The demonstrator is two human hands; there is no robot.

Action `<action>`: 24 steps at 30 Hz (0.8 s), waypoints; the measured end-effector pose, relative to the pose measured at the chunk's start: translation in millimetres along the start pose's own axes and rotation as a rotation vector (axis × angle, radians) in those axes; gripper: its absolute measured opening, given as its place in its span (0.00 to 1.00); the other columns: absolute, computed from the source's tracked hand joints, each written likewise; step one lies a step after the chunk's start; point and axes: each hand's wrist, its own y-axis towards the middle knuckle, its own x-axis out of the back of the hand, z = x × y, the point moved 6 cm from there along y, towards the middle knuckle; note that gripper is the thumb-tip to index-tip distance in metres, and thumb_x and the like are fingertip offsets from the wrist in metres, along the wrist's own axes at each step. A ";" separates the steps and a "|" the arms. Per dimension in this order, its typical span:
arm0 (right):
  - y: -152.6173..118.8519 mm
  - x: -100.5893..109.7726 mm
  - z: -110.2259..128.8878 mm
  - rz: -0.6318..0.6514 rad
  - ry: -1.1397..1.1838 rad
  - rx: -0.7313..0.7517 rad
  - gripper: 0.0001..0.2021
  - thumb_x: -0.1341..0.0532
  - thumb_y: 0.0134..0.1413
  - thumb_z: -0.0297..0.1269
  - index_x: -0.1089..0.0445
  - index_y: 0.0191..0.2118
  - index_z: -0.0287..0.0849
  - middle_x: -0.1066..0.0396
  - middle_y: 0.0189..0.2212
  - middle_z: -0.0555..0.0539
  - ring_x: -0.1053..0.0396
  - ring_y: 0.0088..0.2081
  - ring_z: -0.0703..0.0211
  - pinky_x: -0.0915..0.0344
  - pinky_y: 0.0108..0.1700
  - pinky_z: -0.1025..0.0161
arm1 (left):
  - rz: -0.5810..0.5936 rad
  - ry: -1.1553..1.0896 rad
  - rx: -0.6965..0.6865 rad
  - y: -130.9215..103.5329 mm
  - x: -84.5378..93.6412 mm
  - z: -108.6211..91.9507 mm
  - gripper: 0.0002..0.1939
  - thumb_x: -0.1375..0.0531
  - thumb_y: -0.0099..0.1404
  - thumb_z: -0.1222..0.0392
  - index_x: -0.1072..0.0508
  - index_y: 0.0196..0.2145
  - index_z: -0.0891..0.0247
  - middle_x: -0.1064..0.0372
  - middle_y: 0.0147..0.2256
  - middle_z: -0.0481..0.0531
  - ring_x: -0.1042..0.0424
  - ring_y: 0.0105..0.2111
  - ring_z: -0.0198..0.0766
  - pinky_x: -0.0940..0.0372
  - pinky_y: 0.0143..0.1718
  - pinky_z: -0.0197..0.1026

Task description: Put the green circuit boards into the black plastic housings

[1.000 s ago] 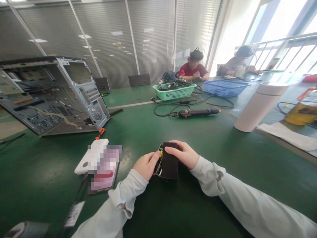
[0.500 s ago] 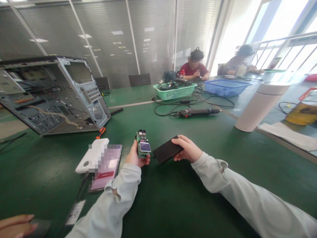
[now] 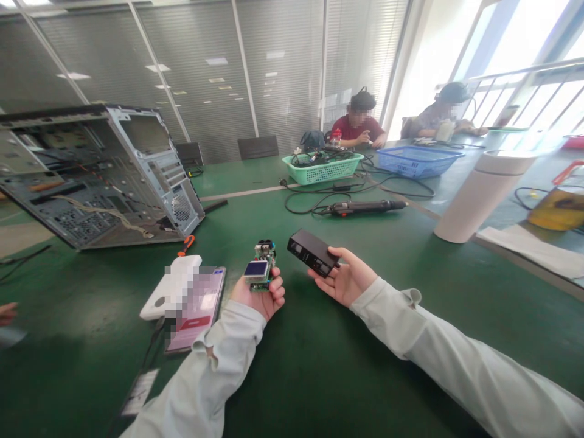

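Note:
My left hand [image 3: 260, 295] is closed around a green circuit board [image 3: 261, 267] with a small screen on its face and metal parts at its far end. My right hand [image 3: 344, 277] grips a black box-shaped case [image 3: 314, 250], which is tilted so that one narrow side with cutouts faces me. Board and case are held apart above the green table [image 3: 292, 371]. To the left of my left hand lie a phone [image 3: 201, 310] with a lit pink screen and a white power bank [image 3: 171, 286] overlapping it.
An opened computer case [image 3: 100, 176] stands at the left. Ahead lie a black electric screwdriver [image 3: 367, 207] with its cable, a green basket [image 3: 326, 171] of cables and a blue basket [image 3: 417, 161]. A pinkish-white tumbler [image 3: 483, 198] stands right. Another person's fingers [image 3: 6, 313] show at the left edge.
My right hand has turned the black case, bringing its cutout side into view. The board has turned in my left hand. The other person's hand has withdrawn toward the left edge.

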 end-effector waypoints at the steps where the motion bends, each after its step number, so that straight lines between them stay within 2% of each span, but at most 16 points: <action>1: 0.1 -0.3 -1.2 0.009 0.004 -0.015 0.11 0.49 0.61 0.40 0.39 0.37 0.36 0.34 0.25 0.48 0.31 0.26 0.62 0.33 0.25 0.70 | 0.018 -0.008 0.005 0.3 -0.6 0.5 0.12 0.49 0.55 0.55 0.33 0.25 0.66 0.45 0.16 0.47 0.41 0.16 0.31 0.40 0.18 0.33; 5: 0.3 -1.9 -2.7 0.020 -0.008 -0.043 0.12 0.51 0.60 0.41 0.40 0.34 0.37 0.38 0.19 0.49 0.38 0.19 0.65 0.37 0.20 0.73 | 0.039 -0.030 0.022 1.2 -0.1 1.9 0.10 0.48 0.54 0.56 0.34 0.25 0.66 0.45 0.16 0.46 0.41 0.16 0.31 0.40 0.18 0.33; 10: -4.4 -10.5 -3.4 0.073 -0.048 -0.019 0.11 0.53 0.58 0.34 0.37 0.37 0.34 0.33 0.25 0.43 0.32 0.26 0.61 0.34 0.26 0.70 | -0.002 -0.045 0.005 1.1 2.8 1.0 0.12 0.48 0.56 0.56 0.32 0.27 0.68 0.46 0.15 0.46 0.42 0.15 0.31 0.41 0.17 0.32; 14: -6.1 -12.2 -4.0 0.092 -0.082 -0.014 0.12 0.55 0.54 0.29 0.37 0.39 0.34 0.32 0.27 0.43 0.31 0.28 0.58 0.33 0.30 0.66 | 0.003 -0.051 0.001 1.0 3.5 1.0 0.12 0.48 0.57 0.56 0.31 0.28 0.69 0.46 0.15 0.46 0.42 0.16 0.31 0.41 0.17 0.33; 17: -5.5 -9.8 -4.7 0.071 -0.080 -0.030 0.13 0.55 0.59 0.36 0.37 0.36 0.35 0.33 0.24 0.44 0.32 0.26 0.58 0.32 0.30 0.63 | 0.039 -0.052 0.021 0.8 2.1 1.9 0.12 0.48 0.57 0.55 0.32 0.25 0.68 0.46 0.15 0.46 0.42 0.16 0.31 0.40 0.18 0.33; 19: -5.6 -9.7 -6.5 0.078 -0.096 -0.056 0.17 0.54 0.61 0.44 0.36 0.36 0.35 0.34 0.23 0.45 0.34 0.23 0.59 0.34 0.26 0.64 | 0.059 -0.047 0.030 0.6 1.3 2.1 0.12 0.48 0.57 0.56 0.33 0.25 0.67 0.46 0.15 0.46 0.42 0.16 0.32 0.40 0.18 0.33; 21: -6.7 -13.1 -10.4 0.145 -0.113 -0.111 0.22 0.57 0.63 0.48 0.35 0.39 0.35 0.33 0.23 0.45 0.35 0.21 0.61 0.36 0.23 0.67 | 0.064 -0.045 0.025 0.6 1.1 1.5 0.11 0.48 0.56 0.57 0.34 0.25 0.67 0.46 0.16 0.46 0.42 0.16 0.32 0.40 0.18 0.33; 24: -10.1 -18.7 -15.5 0.268 -0.143 -0.184 0.28 0.64 0.64 0.50 0.35 0.43 0.33 0.32 0.23 0.44 0.37 0.18 0.63 0.39 0.20 0.69 | 0.056 -0.045 0.012 0.7 1.7 0.4 0.10 0.48 0.57 0.57 0.34 0.25 0.67 0.46 0.16 0.46 0.42 0.16 0.32 0.41 0.18 0.33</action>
